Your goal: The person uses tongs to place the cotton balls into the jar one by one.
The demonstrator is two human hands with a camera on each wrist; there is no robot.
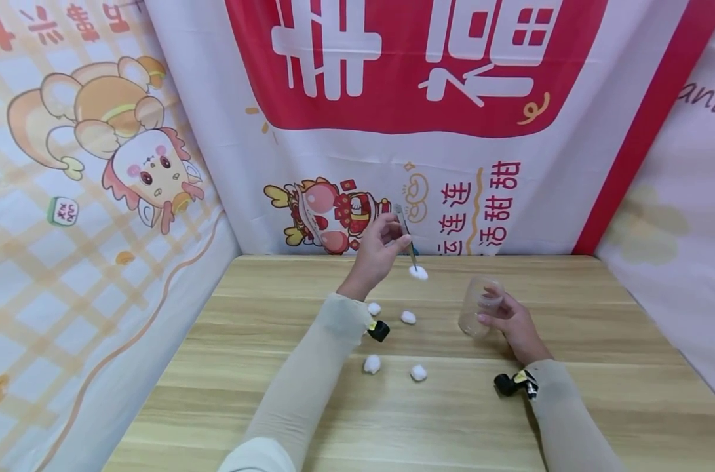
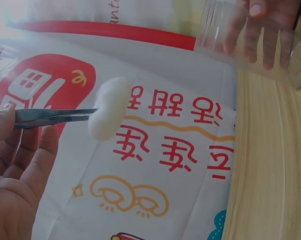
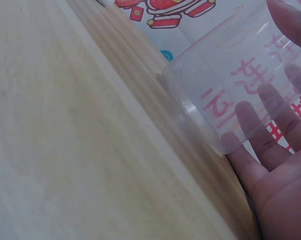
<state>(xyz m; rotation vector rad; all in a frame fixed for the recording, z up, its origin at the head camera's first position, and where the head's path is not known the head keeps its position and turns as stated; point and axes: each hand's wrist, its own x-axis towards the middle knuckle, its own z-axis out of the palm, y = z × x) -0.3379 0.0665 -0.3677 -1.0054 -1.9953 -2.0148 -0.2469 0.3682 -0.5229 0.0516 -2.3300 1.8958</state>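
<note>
My left hand (image 1: 379, 251) pinches a pair of metal tweezers (image 2: 53, 117) between thumb and fingers. Gripped in the tweezers' tips is a white cotton ball (image 2: 109, 109), held up above the back part of the table. To its right, my right hand (image 1: 513, 324) holds a clear plastic jar (image 1: 474, 308), with the thumb on one side and the fingers round the other. In the right wrist view the jar (image 3: 210, 95) is see-through, and the fingers show against its wall.
On the wooden table (image 1: 451, 419) lie several more cotton balls, among them one near the front left (image 1: 371, 364) and another (image 1: 418, 373) beside it. A printed cloth (image 1: 345, 151) hangs behind the table's back edge, with further cloths at both sides.
</note>
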